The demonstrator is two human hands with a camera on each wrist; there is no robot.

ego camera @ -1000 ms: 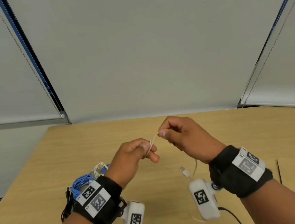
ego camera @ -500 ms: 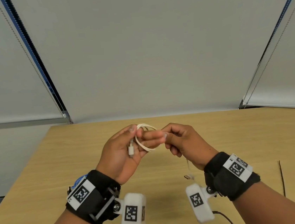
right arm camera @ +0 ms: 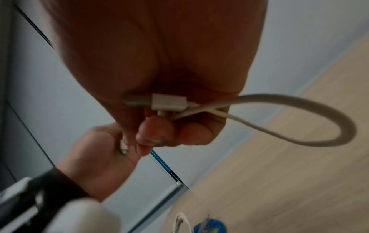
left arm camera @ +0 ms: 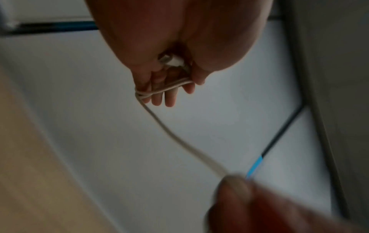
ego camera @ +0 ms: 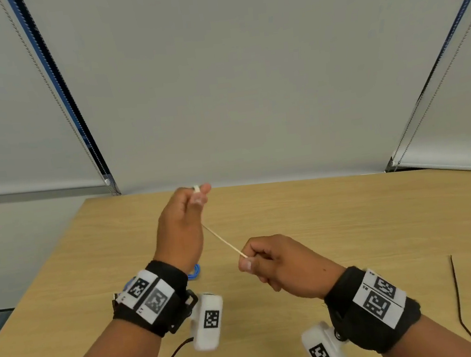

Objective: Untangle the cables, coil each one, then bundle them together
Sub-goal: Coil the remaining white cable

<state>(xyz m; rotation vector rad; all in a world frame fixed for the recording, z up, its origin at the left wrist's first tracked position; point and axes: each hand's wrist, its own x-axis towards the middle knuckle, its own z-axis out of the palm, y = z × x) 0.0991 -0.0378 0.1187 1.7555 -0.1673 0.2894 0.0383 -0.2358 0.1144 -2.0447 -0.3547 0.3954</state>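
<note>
My left hand [ego camera: 180, 228] is raised above the wooden table, and its thumb and finger pinch the small plug [ego camera: 196, 188] of a white cable [ego camera: 224, 241]. The left wrist view shows turns of the white cable [left arm camera: 163, 88] wound round the fingers, with the plug [left arm camera: 171, 60] against the palm. From there the cable runs taut down to my right hand [ego camera: 267, 262], which pinches it. In the right wrist view the USB plug [right arm camera: 159, 102] lies in the right palm, and a slack loop [right arm camera: 319, 126] hangs out to the side.
A blue cable [ego camera: 194, 272] lies on the table [ego camera: 335, 211] behind my left wrist. It also shows in the right wrist view as a blue cable [right arm camera: 209, 227] next to another white cable [right arm camera: 180, 223]. A thin dark cable [ego camera: 456, 294] lies at the table's right.
Half a second ago my hands were together over a small loop. My left hand has risen and moved away, my right hand has drawn back toward me, and the cable is stretched between them.
</note>
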